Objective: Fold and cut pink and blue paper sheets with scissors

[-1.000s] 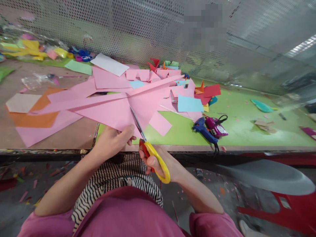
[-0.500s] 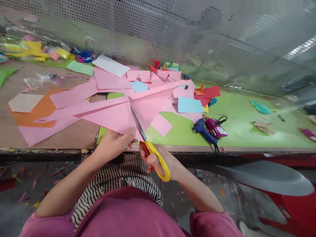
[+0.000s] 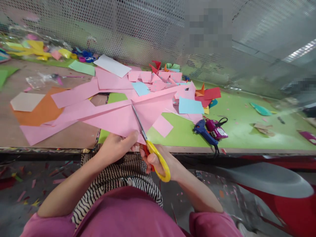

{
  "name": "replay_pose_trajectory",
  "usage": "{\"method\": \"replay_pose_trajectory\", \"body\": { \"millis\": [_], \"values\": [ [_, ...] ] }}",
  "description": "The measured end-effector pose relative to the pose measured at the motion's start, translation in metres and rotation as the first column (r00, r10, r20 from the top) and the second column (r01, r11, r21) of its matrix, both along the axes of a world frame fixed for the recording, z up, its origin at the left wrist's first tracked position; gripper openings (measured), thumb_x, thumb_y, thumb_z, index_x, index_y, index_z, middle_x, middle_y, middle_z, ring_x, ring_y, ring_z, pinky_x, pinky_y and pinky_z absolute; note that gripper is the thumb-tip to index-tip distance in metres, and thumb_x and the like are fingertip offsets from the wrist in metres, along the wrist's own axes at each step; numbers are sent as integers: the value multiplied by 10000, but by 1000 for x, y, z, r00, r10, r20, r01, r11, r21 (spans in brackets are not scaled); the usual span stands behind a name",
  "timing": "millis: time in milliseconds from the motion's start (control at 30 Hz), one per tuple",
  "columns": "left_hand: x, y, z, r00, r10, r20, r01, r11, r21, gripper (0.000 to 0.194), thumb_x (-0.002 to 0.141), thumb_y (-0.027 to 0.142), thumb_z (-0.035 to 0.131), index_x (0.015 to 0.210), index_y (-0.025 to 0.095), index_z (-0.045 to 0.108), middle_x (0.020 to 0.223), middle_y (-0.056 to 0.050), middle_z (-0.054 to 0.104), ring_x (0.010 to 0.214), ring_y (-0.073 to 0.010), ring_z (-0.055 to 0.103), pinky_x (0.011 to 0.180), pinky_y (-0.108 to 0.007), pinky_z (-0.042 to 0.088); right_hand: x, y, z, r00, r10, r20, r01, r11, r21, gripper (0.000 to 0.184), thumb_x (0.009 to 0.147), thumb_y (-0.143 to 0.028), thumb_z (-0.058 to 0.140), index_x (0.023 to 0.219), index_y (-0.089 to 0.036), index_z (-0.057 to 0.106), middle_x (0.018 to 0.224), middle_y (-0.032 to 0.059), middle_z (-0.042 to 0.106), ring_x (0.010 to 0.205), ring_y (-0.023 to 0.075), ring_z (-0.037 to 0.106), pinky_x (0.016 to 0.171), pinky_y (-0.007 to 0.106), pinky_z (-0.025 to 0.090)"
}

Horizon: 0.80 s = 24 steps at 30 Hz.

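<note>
A large folded sheet of pink paper (image 3: 118, 120) stretches out over the table edge in front of me. My left hand (image 3: 120, 146) pinches its near edge between thumb and fingers. My right hand (image 3: 158, 161) is closed around a pair of scissors (image 3: 161, 163) with yellow and red handles. The blades point away from me and lie across the pink sheet, their tips near the fold line. Both hands are close together, just in front of the table edge. The fingers of my right hand are partly hidden behind the handles.
Pink paper pieces (image 3: 113, 79), a white sheet (image 3: 112, 65) and blue paper (image 3: 191, 105) lie piled behind. To the right are a blue glue gun (image 3: 206, 131) and a purple device (image 3: 217, 128). An orange sheet (image 3: 49, 108) lies left. A perforated metal panel (image 3: 148, 33) stands behind.
The far narrow strip of the pink sheet has dropped and pulled back slightly toward the left. My hands keep nearly the same place, and the scissors still lie across the sheet.
</note>
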State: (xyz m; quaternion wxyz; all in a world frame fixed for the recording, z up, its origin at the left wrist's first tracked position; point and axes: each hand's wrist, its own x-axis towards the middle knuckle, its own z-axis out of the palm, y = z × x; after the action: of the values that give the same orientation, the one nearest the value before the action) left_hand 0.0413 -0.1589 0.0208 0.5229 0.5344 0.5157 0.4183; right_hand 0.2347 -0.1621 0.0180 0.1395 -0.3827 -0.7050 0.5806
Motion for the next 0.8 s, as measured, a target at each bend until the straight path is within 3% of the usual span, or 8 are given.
{"method": "replay_pose_trajectory", "body": {
  "millis": [433,633,700,800],
  "values": [
    [1,-2,-2,1000,-6,25,6,1000,-9,311,749,370,533,471,231,511,440,19,526,438,-118,518,531,-249,498,0,-2,-2,1000,-22,1,22,999,-38,790,679,-989,441,811,-210,473,611,-82,454,453,103,582,391,200,396],
    [-1,-3,-3,1000,-10,-24,10,1000,11,326,774,412,546,502,237,505,466,11,540,462,-130,529,552,-264,503,1,-2,-1,1000,-20,14,20,1000,-19,703,785,-907,474,813,-204,471,640,-80,478,409,72,559,361,180,371],
    [-6,-5,-1,997,35,-69,-34,999,15,338,781,475,586,550,236,527,516,-4,583,527,-158,580,571,-278,512,1,-2,-1,1000,-25,-2,25,999,-24,734,752,-931,476,816,-200,478,667,-73,496,408,62,551,358,178,388],
    [-20,-7,4,980,150,-127,-149,989,17,361,768,579,662,699,228,614,656,-38,675,795,-235,690,683,-297,549,3,-2,-2,999,-37,-10,37,999,-37,759,712,-949,498,819,-198,485,691,-67,506,412,55,546,360,180,427]
  ]
}}
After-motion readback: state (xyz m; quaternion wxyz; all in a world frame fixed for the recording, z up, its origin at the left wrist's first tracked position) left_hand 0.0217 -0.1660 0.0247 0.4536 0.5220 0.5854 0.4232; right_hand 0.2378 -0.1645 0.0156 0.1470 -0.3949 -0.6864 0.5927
